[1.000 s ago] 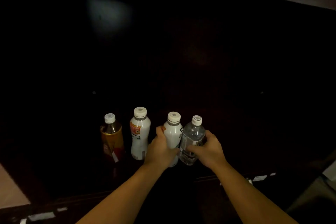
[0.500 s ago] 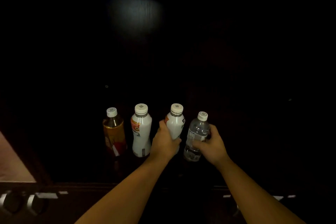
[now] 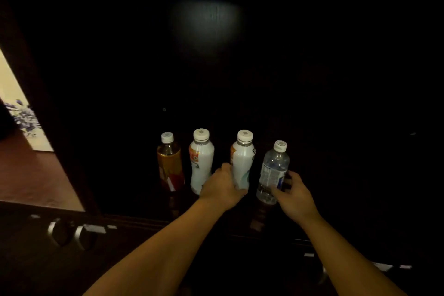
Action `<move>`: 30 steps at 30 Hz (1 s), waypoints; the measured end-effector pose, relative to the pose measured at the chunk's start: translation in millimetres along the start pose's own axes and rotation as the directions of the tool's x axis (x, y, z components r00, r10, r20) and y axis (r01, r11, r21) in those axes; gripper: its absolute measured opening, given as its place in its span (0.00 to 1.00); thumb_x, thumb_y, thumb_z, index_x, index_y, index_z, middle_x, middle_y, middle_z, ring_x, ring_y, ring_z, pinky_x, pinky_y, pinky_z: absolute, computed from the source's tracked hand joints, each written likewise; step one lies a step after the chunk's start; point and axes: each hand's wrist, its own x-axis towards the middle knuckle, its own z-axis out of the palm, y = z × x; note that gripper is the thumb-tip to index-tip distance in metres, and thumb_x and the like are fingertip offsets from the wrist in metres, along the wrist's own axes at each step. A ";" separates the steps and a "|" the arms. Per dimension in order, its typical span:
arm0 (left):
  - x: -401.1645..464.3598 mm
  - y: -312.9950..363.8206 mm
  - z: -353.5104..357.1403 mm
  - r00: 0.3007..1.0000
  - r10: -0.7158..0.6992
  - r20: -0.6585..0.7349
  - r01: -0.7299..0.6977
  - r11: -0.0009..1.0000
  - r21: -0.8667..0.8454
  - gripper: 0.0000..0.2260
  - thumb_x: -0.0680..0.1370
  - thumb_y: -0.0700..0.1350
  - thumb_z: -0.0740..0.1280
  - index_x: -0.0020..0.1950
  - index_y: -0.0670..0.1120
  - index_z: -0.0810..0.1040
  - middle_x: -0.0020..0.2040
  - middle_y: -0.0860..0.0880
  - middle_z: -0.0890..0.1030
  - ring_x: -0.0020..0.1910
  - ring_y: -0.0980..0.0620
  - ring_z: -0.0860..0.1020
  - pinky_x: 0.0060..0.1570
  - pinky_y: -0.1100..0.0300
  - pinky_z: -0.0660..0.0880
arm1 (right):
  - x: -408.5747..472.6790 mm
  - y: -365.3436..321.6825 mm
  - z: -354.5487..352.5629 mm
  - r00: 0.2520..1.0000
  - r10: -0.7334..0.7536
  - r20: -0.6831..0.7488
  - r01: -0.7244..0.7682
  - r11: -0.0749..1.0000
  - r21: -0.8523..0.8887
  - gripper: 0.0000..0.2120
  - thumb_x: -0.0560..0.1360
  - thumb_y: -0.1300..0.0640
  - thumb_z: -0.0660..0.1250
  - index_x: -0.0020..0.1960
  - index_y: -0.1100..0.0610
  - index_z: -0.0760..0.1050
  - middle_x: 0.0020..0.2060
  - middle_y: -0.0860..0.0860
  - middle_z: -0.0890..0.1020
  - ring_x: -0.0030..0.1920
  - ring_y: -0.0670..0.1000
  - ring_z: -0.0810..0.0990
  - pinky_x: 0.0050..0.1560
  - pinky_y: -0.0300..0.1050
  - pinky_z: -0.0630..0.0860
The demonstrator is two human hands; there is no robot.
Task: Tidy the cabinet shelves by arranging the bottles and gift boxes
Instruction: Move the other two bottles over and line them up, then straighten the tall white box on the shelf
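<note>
Head view: four bottles stand upright in a row on a dark cabinet shelf [image 3: 336,175].
Left hand [image 3: 222,188]: clasped around the lower body of the second white bottle [image 3: 242,158].
Right hand [image 3: 294,193]: fingers loosely curled at the clear water bottle [image 3: 274,170], touching its lower part.
Others: amber bottle [image 3: 169,163] at far left, first white bottle [image 3: 201,158] beside it, neither touched.

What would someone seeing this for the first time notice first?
Four upright bottles stand in a row in a very dark cabinet: an amber bottle at the left, two white ones, and a clear water bottle at the right. The left hand grips the second white bottle; the right hand touches the water bottle.
</note>
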 end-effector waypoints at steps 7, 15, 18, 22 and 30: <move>-66.8 -19.1 -31.7 0.993 0.077 0.091 -0.091 0.982 0.166 0.21 0.74 0.61 0.71 0.62 0.53 0.76 0.55 0.53 0.82 0.53 0.54 0.80 0.53 0.56 0.79 | -61.1 -8.9 13.6 0.999 -0.017 0.040 0.027 0.969 -0.245 0.08 0.72 0.46 0.71 0.49 0.41 0.74 0.43 0.41 0.82 0.39 0.38 0.79 0.36 0.36 0.72; -145.1 -104.2 -112.2 0.988 0.133 0.082 -0.147 0.970 0.194 0.14 0.74 0.64 0.67 0.56 0.61 0.77 0.50 0.63 0.80 0.49 0.64 0.78 0.49 0.63 0.78 | -126.2 -78.9 75.8 0.972 -0.132 0.194 0.186 0.939 -0.290 0.05 0.73 0.47 0.71 0.43 0.46 0.77 0.35 0.45 0.82 0.34 0.43 0.81 0.39 0.45 0.79; -173.8 -155.9 -160.6 0.991 0.126 0.041 -0.132 0.969 0.211 0.12 0.74 0.65 0.66 0.53 0.62 0.75 0.47 0.65 0.76 0.46 0.66 0.76 0.44 0.70 0.72 | -151.8 -116.2 119.1 0.955 -0.182 0.233 0.253 0.912 -0.322 0.06 0.74 0.46 0.71 0.42 0.46 0.76 0.34 0.44 0.81 0.33 0.44 0.80 0.37 0.48 0.79; -216.9 -227.8 -230.8 0.996 0.059 -0.065 -0.041 0.965 0.258 0.12 0.74 0.65 0.65 0.50 0.59 0.76 0.48 0.62 0.79 0.44 0.61 0.78 0.42 0.66 0.75 | -190.4 -169.2 191.7 0.927 -0.266 0.265 0.343 0.886 -0.312 0.06 0.75 0.46 0.70 0.41 0.45 0.75 0.33 0.44 0.80 0.33 0.43 0.79 0.32 0.43 0.76; -286.1 -349.5 -359.6 0.979 -0.056 -0.197 0.120 0.937 0.328 0.14 0.74 0.64 0.68 0.56 0.58 0.78 0.50 0.60 0.79 0.48 0.60 0.78 0.50 0.60 0.79 | -246.1 -267.3 327.7 0.873 -0.378 0.309 0.473 0.811 -0.344 0.06 0.76 0.45 0.68 0.42 0.44 0.74 0.37 0.43 0.78 0.36 0.43 0.78 0.37 0.42 0.78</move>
